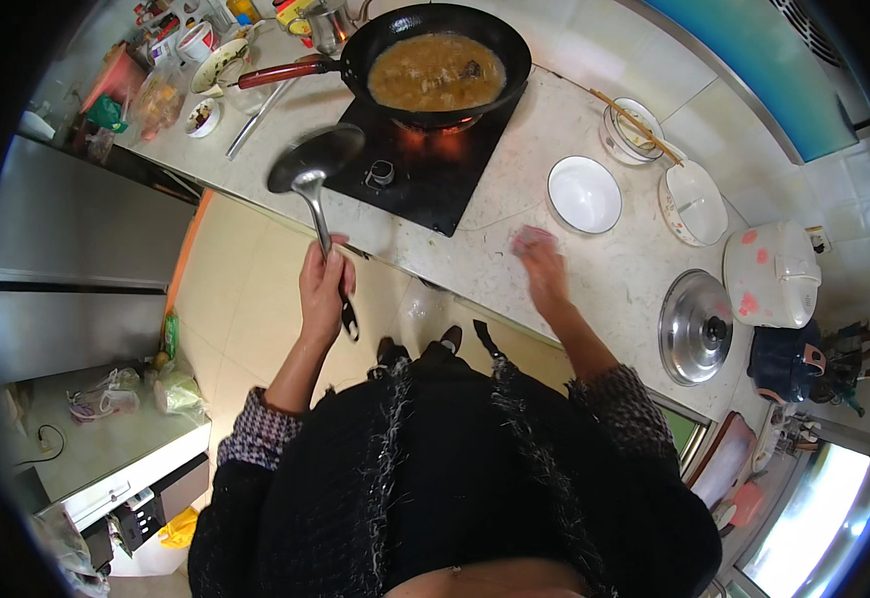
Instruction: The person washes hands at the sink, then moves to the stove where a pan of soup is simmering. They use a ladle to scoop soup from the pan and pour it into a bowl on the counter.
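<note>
My left hand (323,288) grips the handle of a metal ladle (315,161), its dark bowl raised over the counter's front edge, left of the stove's knob. My right hand (543,273) is blurred; its fingers close on a pink cloth (534,241) at the countertop, near a white enamel bowl (584,194). Behind the ladle a black wok (513,56) sits over a glowing burner on a black stove (435,176). Brown, bubbling liquid (435,71) with a dark lump fills its bottom. The wok's red wooden handle (285,73) points left.
On the right stand a bowl with chopsticks (633,131), a divided dish (693,203), a metal lid (696,327) and a white rice cooker (764,273). A small bowl of seasonings (202,118), a metal rod (259,119) and a bagged food item (157,101) lie left. A range hood (749,67) overhangs the back.
</note>
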A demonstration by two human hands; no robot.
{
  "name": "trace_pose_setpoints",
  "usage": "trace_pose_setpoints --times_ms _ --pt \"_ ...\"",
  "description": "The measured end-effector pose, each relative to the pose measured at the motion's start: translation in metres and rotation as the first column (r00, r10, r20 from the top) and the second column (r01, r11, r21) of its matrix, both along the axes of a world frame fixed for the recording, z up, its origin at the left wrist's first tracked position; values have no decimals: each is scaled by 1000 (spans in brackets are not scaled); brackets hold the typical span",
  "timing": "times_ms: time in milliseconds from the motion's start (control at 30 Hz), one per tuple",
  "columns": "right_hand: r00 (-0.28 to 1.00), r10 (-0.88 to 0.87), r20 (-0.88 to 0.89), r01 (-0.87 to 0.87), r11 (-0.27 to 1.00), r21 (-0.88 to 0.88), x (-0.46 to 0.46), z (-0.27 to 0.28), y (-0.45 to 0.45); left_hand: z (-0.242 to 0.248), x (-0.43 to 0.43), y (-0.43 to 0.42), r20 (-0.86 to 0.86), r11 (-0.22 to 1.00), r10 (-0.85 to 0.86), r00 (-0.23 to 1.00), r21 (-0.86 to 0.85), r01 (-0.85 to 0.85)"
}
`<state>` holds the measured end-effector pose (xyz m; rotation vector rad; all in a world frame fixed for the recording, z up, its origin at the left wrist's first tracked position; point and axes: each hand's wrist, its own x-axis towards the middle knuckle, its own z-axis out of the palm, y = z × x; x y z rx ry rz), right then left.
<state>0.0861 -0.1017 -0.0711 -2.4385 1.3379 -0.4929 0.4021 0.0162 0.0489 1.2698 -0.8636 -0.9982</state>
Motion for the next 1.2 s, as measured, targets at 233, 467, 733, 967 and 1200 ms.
trace_pose_setpoints --times_ms 233,467,733,967,1200 --pt "983 -146 113 144 989 30 -21 91 55 20 -35 -66 -472 920 -390 791 -165 355" --pt "680 -510 527 -238 526 817 61 183 61 28 -86 -119 -637 724 -635 438 -291 625" --pt "746 -514 422 329 837 437 119 186 -45 7 46 -126 -126 640 -759 639 36 767" --pt "822 -547 -160 562 825 67 153 164 -129 -19 168 -115 -220 794 -562 798 126 594" --pt "801 -594 -77 569 714 408 200 177 -125 -26 216 -118 -242 803 -538 807 143 578"
